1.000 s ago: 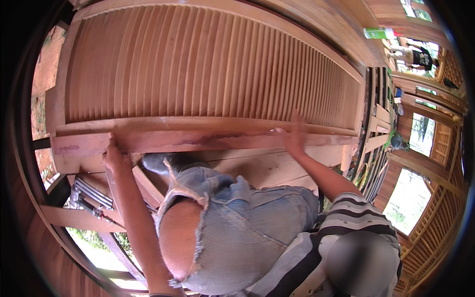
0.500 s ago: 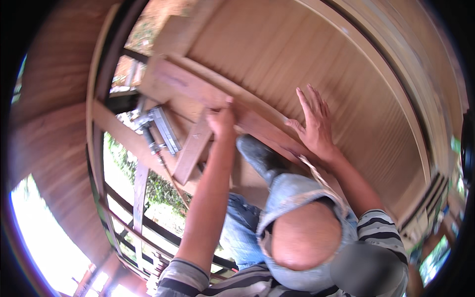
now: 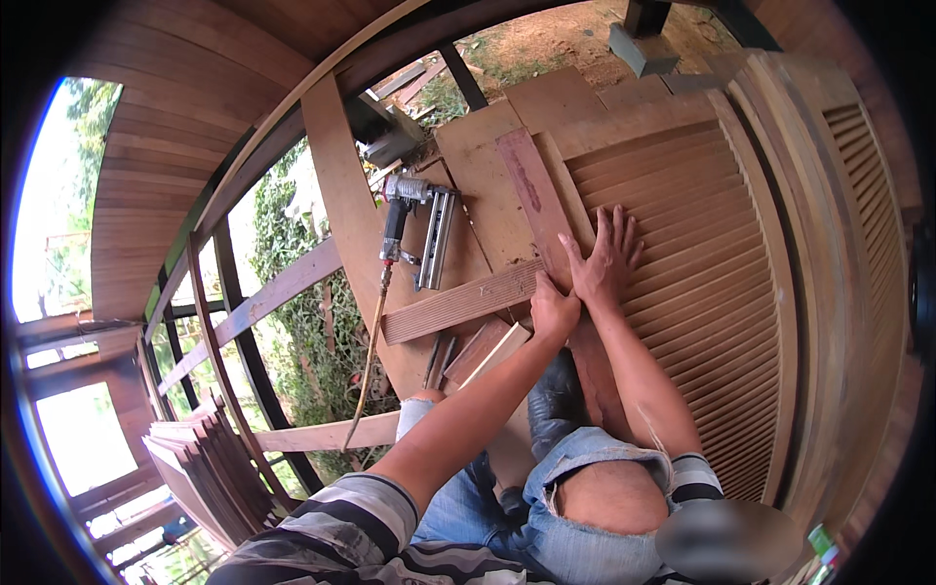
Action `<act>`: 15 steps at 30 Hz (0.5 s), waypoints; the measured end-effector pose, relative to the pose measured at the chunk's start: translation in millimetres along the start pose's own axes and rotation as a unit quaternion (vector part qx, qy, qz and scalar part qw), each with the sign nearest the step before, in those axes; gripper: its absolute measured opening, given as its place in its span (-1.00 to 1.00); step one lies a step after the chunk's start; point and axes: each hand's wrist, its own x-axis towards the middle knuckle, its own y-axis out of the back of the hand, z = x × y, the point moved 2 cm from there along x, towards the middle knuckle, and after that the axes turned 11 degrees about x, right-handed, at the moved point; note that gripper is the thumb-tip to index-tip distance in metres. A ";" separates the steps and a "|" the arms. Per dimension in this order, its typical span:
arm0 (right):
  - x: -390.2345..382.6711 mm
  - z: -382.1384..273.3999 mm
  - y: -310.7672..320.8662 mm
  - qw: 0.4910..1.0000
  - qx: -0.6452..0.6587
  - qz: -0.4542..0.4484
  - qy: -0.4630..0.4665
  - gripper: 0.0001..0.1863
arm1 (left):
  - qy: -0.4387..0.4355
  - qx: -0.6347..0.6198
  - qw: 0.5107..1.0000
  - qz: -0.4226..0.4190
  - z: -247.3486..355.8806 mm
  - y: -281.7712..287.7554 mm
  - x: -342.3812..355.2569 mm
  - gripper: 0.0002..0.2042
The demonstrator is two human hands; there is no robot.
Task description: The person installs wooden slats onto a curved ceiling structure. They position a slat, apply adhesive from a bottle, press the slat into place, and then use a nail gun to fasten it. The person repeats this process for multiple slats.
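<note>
My left hand (image 3: 556, 314) is closed at the inner end of a short grooved wooden board (image 3: 458, 301), where that board meets a reddish plank (image 3: 536, 191). Its fingertips are partly hidden. My right hand (image 3: 604, 261) lies flat with fingers spread, touching the frame edge of a louvered wooden panel (image 3: 682, 253), its thumb over the plank. Both hands touch or nearly touch each other. Left of the plank, a nail gun (image 3: 417, 229) with a silver magazine lies on the wooden sheet, a hose (image 3: 375, 356) running from it toward me.
A second louvered panel (image 3: 863, 175) stands at the right. Loose wood pieces (image 3: 485, 353) lie below the grooved board. My dark boot (image 3: 556, 405) rests by the plank. Stacked boards (image 3: 210, 468) lean at the lower left, beside dark railing posts (image 3: 249, 322).
My right hand has come down from above the panel onto its edge, beside my left. My left hand stays at the grooved board's end. The whole view has turned.
</note>
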 end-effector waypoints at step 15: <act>11.2 -3.8 -9.6 0.991 -0.073 0.038 0.101 -0.18 | -0.124 -0.092 0.988 0.009 -91.7 166.3 -96.8 -0.46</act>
